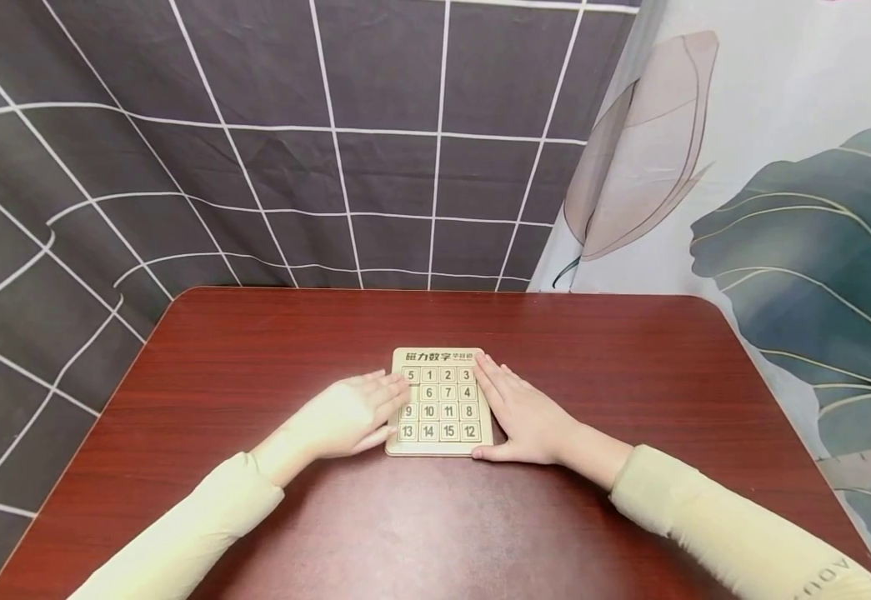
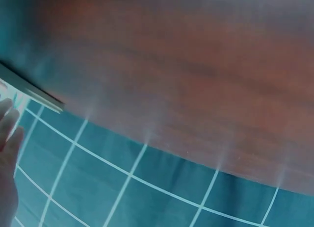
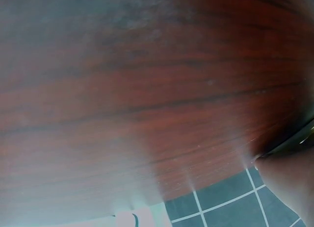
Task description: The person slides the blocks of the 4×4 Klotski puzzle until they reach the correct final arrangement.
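Note:
A pale wooden number slide puzzle (image 1: 448, 401) lies flat on the table, dark lettering along its top edge. Its top row reads 5, 1, 2, 3; a bare slot shows left of the 6, partly behind fingertips. My left hand (image 1: 356, 412) reaches over the puzzle's left rim, fingers extended near the 5 and the slot. Along the right rim rests my right hand (image 1: 527, 417), fingers straight, thumb at the lower right corner. In the left wrist view, part of the hand (image 2: 7, 173) shows beside the board's edge (image 2: 34, 92); the right wrist view shows little of the hand (image 3: 289, 183).
The reddish-brown wooden table (image 1: 292, 333) has rounded far corners and a glossy patch near the front. Behind it hangs a dark grey cloth (image 1: 382, 167) with a white grid. A pale curtain (image 1: 765, 100) with leaf prints hangs at the right.

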Demonstrator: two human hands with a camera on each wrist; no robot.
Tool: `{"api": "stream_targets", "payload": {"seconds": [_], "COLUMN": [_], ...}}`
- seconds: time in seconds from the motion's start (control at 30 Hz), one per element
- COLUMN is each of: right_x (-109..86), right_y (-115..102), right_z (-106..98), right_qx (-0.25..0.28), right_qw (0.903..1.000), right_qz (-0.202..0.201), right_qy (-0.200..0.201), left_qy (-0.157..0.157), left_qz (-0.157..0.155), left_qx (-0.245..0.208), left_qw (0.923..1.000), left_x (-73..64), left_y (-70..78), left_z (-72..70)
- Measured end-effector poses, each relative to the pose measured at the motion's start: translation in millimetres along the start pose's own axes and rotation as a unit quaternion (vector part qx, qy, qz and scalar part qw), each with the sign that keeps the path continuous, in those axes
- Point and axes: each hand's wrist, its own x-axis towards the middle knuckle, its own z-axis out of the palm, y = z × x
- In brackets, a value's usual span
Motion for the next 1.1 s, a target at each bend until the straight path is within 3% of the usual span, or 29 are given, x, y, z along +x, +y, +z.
{"api": "stream_targets", "payload": {"seconds": [0.13,0.3,0.57,0.73,0.9,1.1], "right_x": [0.8,-0.2,0.1,0.8,0.4,-0.2], "right_y": [0,0,-1,-1,0,0], "right_z": [1,3,0,-2,-1,1], "right_qx": [0.001,0.009,0.002,0.001,0.001,0.002], "right_qw": [1.0,1.0,1.0,1.0,1.0,1.0], "right_qz": [-0.002,-0.002,0.0,0.0,-0.004,-0.004], "right_qy": [0.003,0.002,0.0,0.0,0.004,0.006], "left_qy": [-0.048,-0.075,-0.034,-0.033,-0.036,-0.069], "left_qz": [-0.039,-0.043,-0.003,0.003,-0.007,-0.019], "left_qx": [-0.014,-0.033,-0.026,-0.02,-0.03,-0.055], "left_qw": [0.998,0.9957,0.9991,0.9993,0.9989,0.9959], "left_x": [5.7,7.7,1.1,0.2,11.4,28.3], "left_y": [-9.6,-10.6,-1.7,-1.9,-8.4,-9.6], "left_z": [0.0,0.1,-0.9,-2.9,-2.9,4.3]}}
